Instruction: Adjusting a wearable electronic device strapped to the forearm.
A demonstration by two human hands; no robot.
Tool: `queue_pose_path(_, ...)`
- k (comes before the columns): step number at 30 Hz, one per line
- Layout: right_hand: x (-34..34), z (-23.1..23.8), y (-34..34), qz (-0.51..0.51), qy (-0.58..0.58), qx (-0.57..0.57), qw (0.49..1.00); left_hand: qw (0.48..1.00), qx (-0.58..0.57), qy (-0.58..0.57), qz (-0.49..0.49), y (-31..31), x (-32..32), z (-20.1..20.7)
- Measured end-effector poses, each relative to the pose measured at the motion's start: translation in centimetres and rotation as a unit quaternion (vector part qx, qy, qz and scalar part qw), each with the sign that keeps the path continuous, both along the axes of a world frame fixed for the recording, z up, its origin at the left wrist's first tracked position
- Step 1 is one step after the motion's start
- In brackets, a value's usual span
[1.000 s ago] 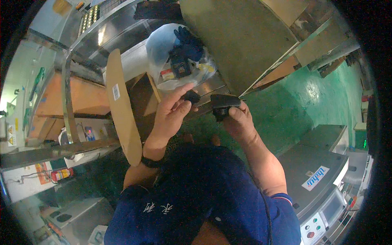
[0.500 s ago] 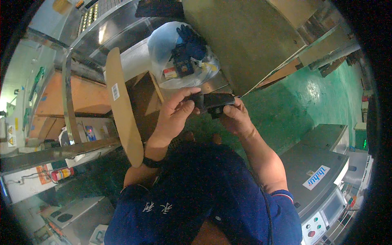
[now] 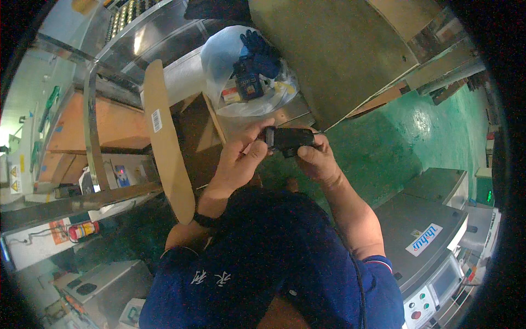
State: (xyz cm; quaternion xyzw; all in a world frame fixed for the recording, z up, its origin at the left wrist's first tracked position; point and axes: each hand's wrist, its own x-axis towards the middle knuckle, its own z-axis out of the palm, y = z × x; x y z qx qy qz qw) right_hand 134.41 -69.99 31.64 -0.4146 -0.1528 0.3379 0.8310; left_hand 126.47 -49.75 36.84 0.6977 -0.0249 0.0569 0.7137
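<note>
Between my two hands, in front of my body, is a small black boxy device (image 3: 293, 138) whose exact kind I cannot make out. My left hand (image 3: 236, 164) pinches its left end between thumb and fingers. The right end is gripped by my right hand (image 3: 319, 160), its thumb on the near side and its other fingers mostly hidden behind. Just beyond the device lies a clear plastic bag (image 3: 216, 57) holding dark blue gloves (image 3: 264, 61), a dark box (image 3: 249, 85) and a red and white package (image 3: 232, 95).
An open cardboard box (image 3: 189, 145) stands at left, near a curved tan board (image 3: 164, 137) with a label. Metal framing (image 3: 93, 131) rises farther left. A large flat panel (image 3: 329, 49) fills the far right. A grey machine (image 3: 422, 219) with buttons stands at right on the green floor (image 3: 378, 148).
The black device has turned slightly in my hands, and the part jutting from its near side shows less. Both hands keep their hold. The view has shifted a little.
</note>
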Motion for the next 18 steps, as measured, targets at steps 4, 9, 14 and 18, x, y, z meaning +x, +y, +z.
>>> queue_pose_path(4,0.0,1.6,-0.6,0.018,-0.062,-0.038,0.997,1.0,-0.009,0.009,-0.017,0.0,-0.3,0.6)
queue_pose_path(9,0.2,2.8,-0.6,0.005,-0.182,-0.081,0.98,0.998,-0.02,0.026,-0.045,0.5,-0.4,0.6)
queue_pose_path(14,0.3,2.3,-1.1,0.004,-0.274,-0.1,0.957,0.998,0.009,0.01,-0.063,1.1,-0.6,1.1)
queue_pose_path(18,0.4,2.5,-1.1,0.002,-0.303,-0.118,0.946,0.997,0.039,0.017,-0.061,1.7,-0.4,1.2)
